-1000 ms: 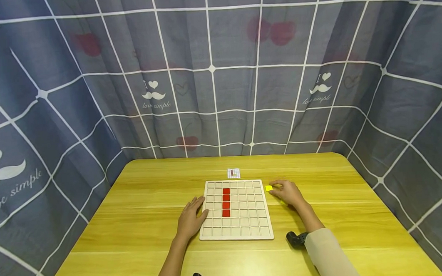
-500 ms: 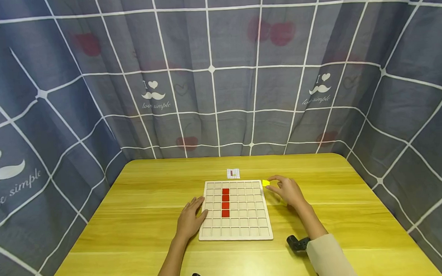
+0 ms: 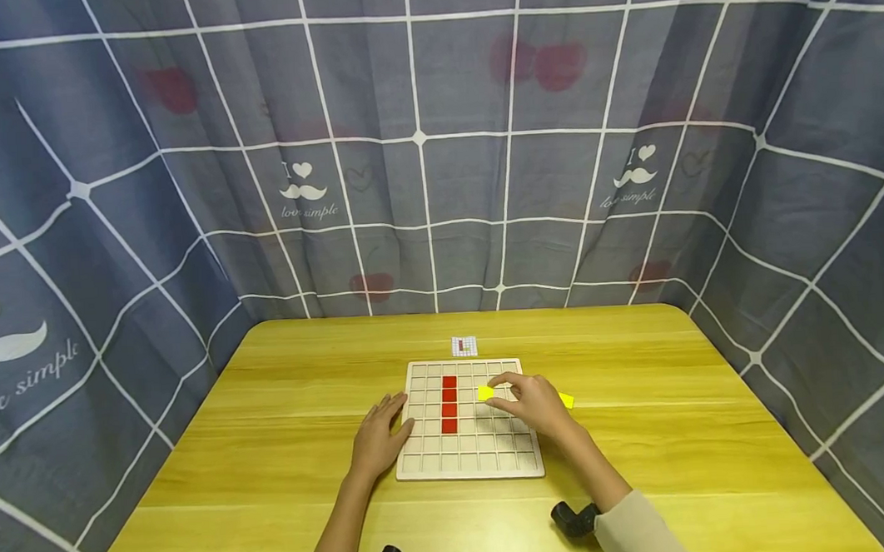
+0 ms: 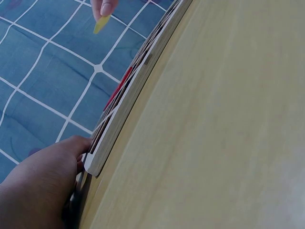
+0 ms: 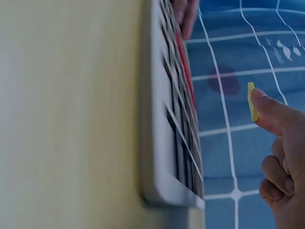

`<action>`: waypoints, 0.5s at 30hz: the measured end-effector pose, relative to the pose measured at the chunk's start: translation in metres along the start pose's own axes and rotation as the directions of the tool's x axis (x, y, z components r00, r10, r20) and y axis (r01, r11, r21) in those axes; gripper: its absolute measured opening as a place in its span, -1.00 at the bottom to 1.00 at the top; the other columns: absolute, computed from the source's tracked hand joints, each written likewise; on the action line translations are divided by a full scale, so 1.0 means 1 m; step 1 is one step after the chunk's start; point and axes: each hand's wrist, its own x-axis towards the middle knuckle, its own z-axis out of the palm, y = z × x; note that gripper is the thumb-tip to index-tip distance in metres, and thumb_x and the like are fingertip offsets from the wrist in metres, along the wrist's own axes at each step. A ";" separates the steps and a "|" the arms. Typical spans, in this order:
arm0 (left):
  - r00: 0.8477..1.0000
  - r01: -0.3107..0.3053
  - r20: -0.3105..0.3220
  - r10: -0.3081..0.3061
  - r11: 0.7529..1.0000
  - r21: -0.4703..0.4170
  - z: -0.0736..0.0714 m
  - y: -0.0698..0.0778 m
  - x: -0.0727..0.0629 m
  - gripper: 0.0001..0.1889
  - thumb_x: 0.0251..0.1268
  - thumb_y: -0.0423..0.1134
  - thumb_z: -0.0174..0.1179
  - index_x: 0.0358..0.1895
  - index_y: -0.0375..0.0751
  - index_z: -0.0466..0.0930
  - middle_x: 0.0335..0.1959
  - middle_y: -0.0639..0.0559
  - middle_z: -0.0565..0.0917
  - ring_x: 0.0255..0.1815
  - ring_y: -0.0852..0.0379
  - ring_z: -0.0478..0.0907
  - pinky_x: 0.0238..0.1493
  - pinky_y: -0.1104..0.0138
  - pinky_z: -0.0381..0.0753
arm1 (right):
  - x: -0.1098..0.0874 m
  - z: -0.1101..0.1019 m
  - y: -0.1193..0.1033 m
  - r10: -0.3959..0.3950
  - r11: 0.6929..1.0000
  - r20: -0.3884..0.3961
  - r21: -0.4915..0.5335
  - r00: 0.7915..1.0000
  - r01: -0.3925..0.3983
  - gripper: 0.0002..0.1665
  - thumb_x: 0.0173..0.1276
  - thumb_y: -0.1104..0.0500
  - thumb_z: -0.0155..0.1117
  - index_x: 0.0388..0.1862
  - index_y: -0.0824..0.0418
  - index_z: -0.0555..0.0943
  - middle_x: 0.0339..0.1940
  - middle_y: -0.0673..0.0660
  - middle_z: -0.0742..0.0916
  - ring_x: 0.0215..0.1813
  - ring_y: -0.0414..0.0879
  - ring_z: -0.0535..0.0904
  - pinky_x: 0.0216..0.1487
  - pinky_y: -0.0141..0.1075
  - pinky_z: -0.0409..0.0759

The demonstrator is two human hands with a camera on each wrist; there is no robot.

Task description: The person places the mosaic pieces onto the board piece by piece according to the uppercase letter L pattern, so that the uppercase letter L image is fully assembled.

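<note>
A pale gridded board (image 3: pixel 497 463) lies on the table, with several red square tiles (image 3: pixel 449 410) in one column of its cells. My left hand (image 3: pixel 379 436) rests at the board's left edge, fingers extended and thumb touching the rim. Above the right half of the board, my right hand (image 3: pixel 534 403) pinches a yellow square tile (image 3: pixel 486 393) between thumb and index finger. In the right wrist view that yellow tile (image 5: pixel 252 101) is seen edge-on, raised over the board, and the other fingers are curled. Another yellow tile (image 3: pixel 567 400) shows beyond the right hand, partly hidden.
A small white card (image 3: pixel 464 346) with a printed grid and coloured marks lies just past the board's far edge. The wooden table (image 3: pixel 274 501) is enclosed by a grey-blue checked curtain (image 3: pixel 377 179). A black device (image 3: pixel 575 519) is strapped to the right wrist.
My right hand has carried the yellow tile leftward from beside the board to above its grid. The other yellow tile has come partly into view behind the hand. My left hand stays put.
</note>
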 end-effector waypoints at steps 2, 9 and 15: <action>1.000 0.000 0.000 0.000 1.000 -0.001 0.000 0.000 0.000 -0.48 0.23 -0.09 0.18 0.24 -0.23 0.42 0.24 -0.06 0.43 0.32 -0.09 0.24 0.37 0.09 0.11 | -0.003 0.007 -0.004 -0.014 1.000 0.022 -0.002 1.000 0.014 -0.66 0.08 -0.10 0.39 -0.17 -0.02 0.67 -0.81 -0.19 0.14 -0.70 -0.34 -0.05 -0.69 -0.48 -0.05; 1.000 0.007 0.006 -0.007 1.000 -0.017 -0.002 0.002 0.000 -0.47 0.24 -0.10 0.18 0.25 -0.23 0.40 0.25 -0.06 0.42 0.33 -0.09 0.22 0.38 0.07 0.10 | -0.009 0.028 -0.011 -0.053 0.999 0.069 -0.009 0.996 0.053 -0.73 0.11 -0.06 0.38 -0.22 -0.01 0.67 -0.81 -0.20 0.11 -0.70 -0.34 -0.09 -0.71 -0.50 -0.08; 1.000 -0.003 -0.004 0.003 1.000 -0.014 -0.001 0.001 0.000 -0.47 0.23 -0.10 0.19 0.24 -0.24 0.41 0.24 -0.07 0.43 0.32 -0.10 0.24 0.37 0.06 0.12 | -0.010 0.037 -0.010 -0.044 0.999 0.102 -0.003 0.994 0.045 -0.73 0.11 -0.09 0.37 -0.24 -0.01 0.68 -0.86 -0.22 0.15 -0.72 -0.34 -0.06 -0.74 -0.50 -0.04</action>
